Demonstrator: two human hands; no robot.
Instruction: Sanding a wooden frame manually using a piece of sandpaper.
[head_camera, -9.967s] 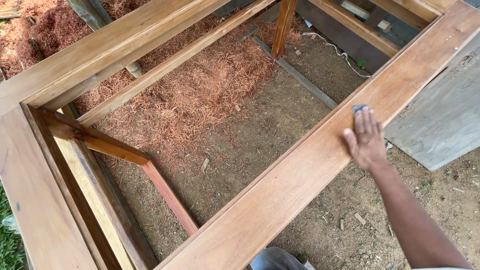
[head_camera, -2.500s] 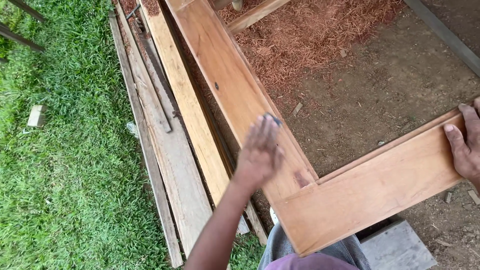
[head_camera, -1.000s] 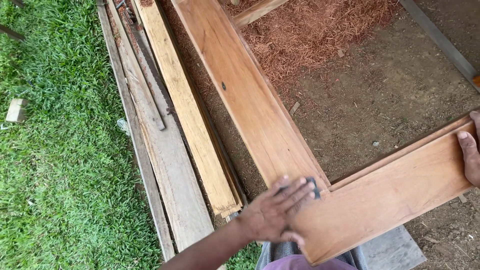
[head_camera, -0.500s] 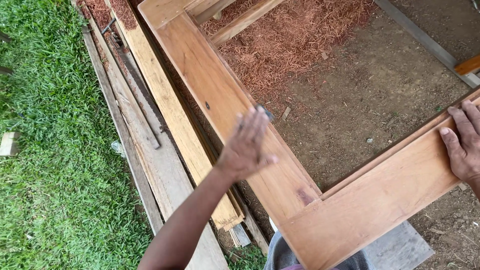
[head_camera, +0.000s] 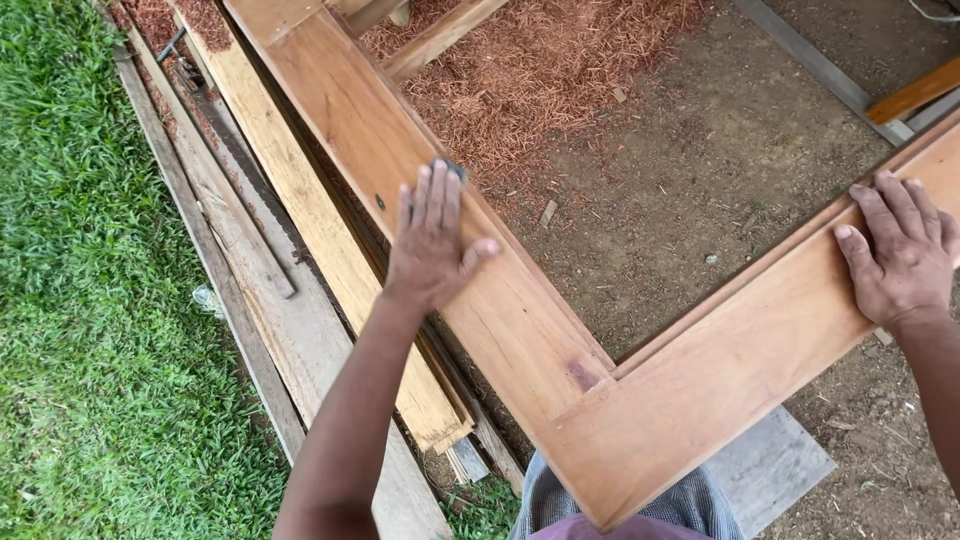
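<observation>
Left hand (head_camera: 432, 240) lies flat, fingers extended, pressing one dark sanding pad (head_camera: 452, 168) onto the left rail of the wooden frame (head_camera: 500, 310), palm pressure keeping the pad against the wood. Right hand (head_camera: 900, 255), fingers spread and grasping nothing, bears on the adjoining rail, likely to steady it. Count: two hands, one pad, two rails at one corner; several loose planks (head_camera: 290, 220) beside the grass (head_camera: 90, 330).

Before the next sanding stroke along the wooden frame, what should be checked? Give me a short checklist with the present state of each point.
1. Left hand flat on the long brown wooden frame rail: ok.
2. Small dark sanding pad under the fingertips: ok, only its edge shows.
3. Right hand steadies the other rail: ok.
4. Dark spot on the rail beside the left hand, nail or knot: cannot tell.
5. Corner joint closed tight: ok.
6. Grit left on the pad: cannot tell.
</observation>
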